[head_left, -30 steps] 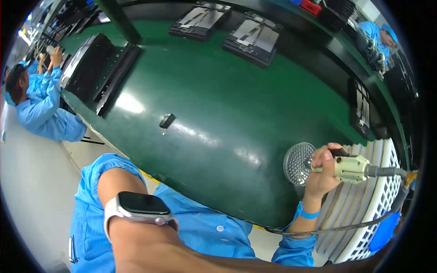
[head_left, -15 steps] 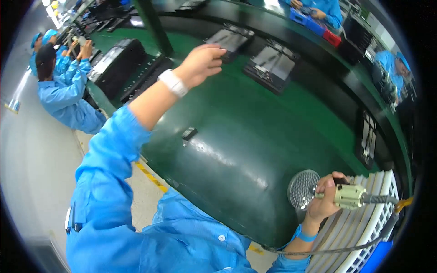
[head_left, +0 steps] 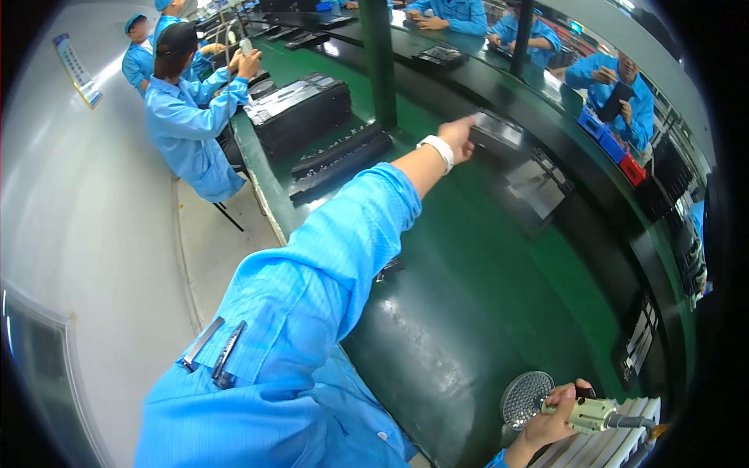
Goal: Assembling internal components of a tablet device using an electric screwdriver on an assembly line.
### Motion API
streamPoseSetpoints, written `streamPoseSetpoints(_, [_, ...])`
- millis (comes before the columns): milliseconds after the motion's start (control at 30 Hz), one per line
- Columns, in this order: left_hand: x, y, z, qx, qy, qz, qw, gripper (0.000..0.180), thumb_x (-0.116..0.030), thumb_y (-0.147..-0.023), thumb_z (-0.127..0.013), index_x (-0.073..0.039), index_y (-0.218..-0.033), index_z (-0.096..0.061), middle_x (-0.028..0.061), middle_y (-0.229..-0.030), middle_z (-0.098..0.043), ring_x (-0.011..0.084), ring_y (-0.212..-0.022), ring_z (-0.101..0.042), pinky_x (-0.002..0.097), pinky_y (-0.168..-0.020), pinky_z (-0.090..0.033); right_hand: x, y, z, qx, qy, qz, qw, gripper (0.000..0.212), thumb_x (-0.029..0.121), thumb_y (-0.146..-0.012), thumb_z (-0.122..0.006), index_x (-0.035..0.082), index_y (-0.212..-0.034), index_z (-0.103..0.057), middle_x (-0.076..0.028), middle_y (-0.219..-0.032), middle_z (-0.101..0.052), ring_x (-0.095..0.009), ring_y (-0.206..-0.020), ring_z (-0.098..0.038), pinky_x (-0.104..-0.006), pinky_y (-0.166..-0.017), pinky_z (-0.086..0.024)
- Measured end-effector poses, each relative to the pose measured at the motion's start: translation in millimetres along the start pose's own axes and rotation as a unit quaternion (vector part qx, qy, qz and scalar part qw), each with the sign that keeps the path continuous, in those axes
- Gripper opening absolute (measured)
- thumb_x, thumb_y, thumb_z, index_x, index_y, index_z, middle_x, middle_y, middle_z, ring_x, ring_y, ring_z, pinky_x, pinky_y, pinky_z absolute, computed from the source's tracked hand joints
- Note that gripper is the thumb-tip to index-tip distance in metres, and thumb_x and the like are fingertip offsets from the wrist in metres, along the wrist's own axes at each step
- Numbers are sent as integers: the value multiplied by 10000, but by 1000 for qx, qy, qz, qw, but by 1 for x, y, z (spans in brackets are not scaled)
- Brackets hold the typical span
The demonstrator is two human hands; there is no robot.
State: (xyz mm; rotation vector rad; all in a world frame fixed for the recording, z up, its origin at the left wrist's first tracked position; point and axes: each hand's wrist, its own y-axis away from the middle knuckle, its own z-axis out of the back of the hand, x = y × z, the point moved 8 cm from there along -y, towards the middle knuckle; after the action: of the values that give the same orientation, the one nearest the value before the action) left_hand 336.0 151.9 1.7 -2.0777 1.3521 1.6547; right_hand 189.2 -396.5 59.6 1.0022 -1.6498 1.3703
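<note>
My left arm stretches far across the green bench. My left hand (head_left: pixel 458 139) has its index finger out at the near end of a flat black unit with a grey face (head_left: pixel 499 129); whether it touches is blurred. Nothing shows in that hand. A second such unit (head_left: pixel 540 187) lies to its right. At lower right, my right hand (head_left: pixel 548 425) is wrapped round a pale green power screwdriver (head_left: pixel 591 416) with a grey cable. Beside it stands a round, dimpled metal dish (head_left: pixel 527 399). A small black part (head_left: pixel 390 269) is half hidden by my left sleeve.
White stacked trays (head_left: pixel 624 437) stand under the screwdriver. Another black unit (head_left: pixel 640 339) lies at the right. A green post (head_left: pixel 380 70) rises beyond my left arm, near a large black stack (head_left: pixel 300 109). A co-worker (head_left: pixel 191 117) sits at the left, others across the bench.
My left hand has reached farther out, to the flat black unit. The view has swung left. My right hand still grips the screwdriver beside the dish.
</note>
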Motion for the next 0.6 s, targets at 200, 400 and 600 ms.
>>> streamPoseSetpoints(200, [15,45,-22,129,47,93,986,181,-248,-907,-607,-100,-928,-505,44,-827,-581,145,-636,-507,270,-552,-447,-7,-2,0,20,-12,-18,1000,247,25,-919,-530,-94,-1135,-500,-17,-624,-426,-83,-562,-396,-221,-590,-341])
streamPoseSetpoints(400, [42,191,-27,269,45,97,957,159,-231,-950,-611,-83,-998,-581,36,-889,-633,147,-651,-561,268,-562,-483,6,-1,9,-11,-40,-15,999,232,-53,-810,-643,-58,-991,-497,-130,-671,-531,-206,-541,-503,-342,-552,-468])
streamPoseSetpoints(600, [118,323,20,350,-51,163,921,278,-253,-956,-653,-62,-1145,-584,7,-1015,-664,80,-722,-589,237,-610,-502,25,5,-14,13,-99,-5,995,212,-36,-816,-657,-5,-898,-464,-112,-660,-514,-183,-531,-475,-347,-582,-468])
